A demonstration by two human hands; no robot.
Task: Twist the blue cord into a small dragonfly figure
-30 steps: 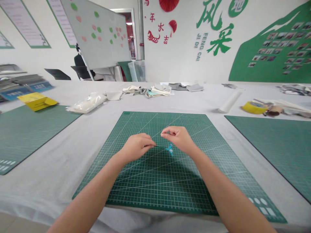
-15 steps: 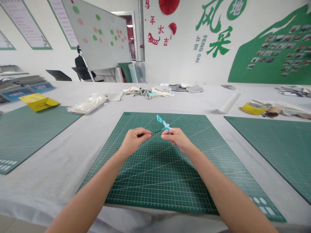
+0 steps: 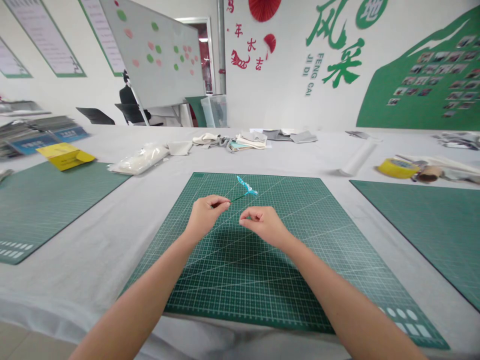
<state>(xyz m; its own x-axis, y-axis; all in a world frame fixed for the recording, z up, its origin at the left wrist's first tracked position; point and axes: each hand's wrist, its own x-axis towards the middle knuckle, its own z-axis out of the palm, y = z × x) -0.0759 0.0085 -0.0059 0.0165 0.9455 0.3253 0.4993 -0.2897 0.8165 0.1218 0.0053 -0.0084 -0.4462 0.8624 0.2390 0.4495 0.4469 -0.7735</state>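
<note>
left hand (image 3: 205, 216) pinches the stem (image 3: 237, 198); right hand (image 3: 262, 225) curled, seemingly empty. keep the pinch steady, low over the mat (image 3: 300, 240).

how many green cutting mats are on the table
3. One cutting mat lies in the middle, under both hands; a second mat lies at the left, a third mat at the right. Both side mats run out of frame, so more may lie beyond.

Left hand (image 3: 204, 216) pinching a thin green stem with blue twist (image 3: 245, 186), right hand (image 3: 263, 226) beside, over cutting mat (image 3: 262, 280).
</note>
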